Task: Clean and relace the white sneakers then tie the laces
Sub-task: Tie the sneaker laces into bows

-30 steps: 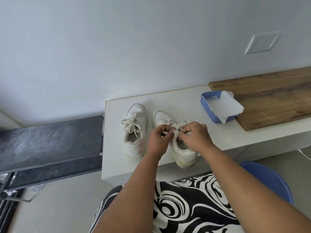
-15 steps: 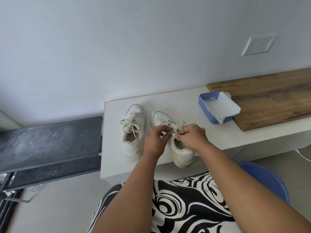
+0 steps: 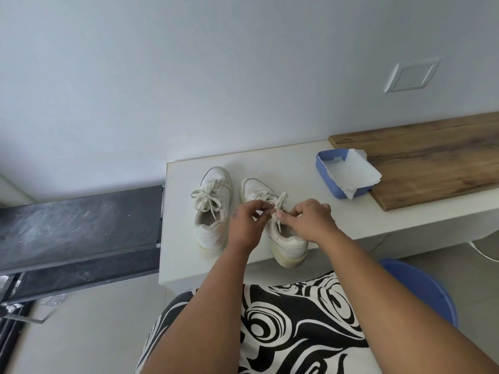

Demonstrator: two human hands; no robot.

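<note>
Two white sneakers stand side by side on a white table (image 3: 283,160), toes pointing away from me. The left sneaker (image 3: 213,211) has its lace tied in a bow. Over the right sneaker (image 3: 286,241) both my hands work at the lace (image 3: 278,203). My left hand (image 3: 247,222) pinches one part of the lace from the left. From the right, my right hand (image 3: 310,221) pinches another part of it close by. A loop of lace sticks up behind my fingers.
A blue tray (image 3: 324,171) holding torn white paper (image 3: 353,174) sits right of the sneakers, against a wooden board (image 3: 432,155). A dark bench (image 3: 78,222) lies left of the table. A blue stool (image 3: 429,290) stands by my right arm. My patterned lap is below.
The view has shifted slightly. My hands stay on the right sneaker's lace; their fingers have drawn a little apart and the lace loop shows more clearly.
</note>
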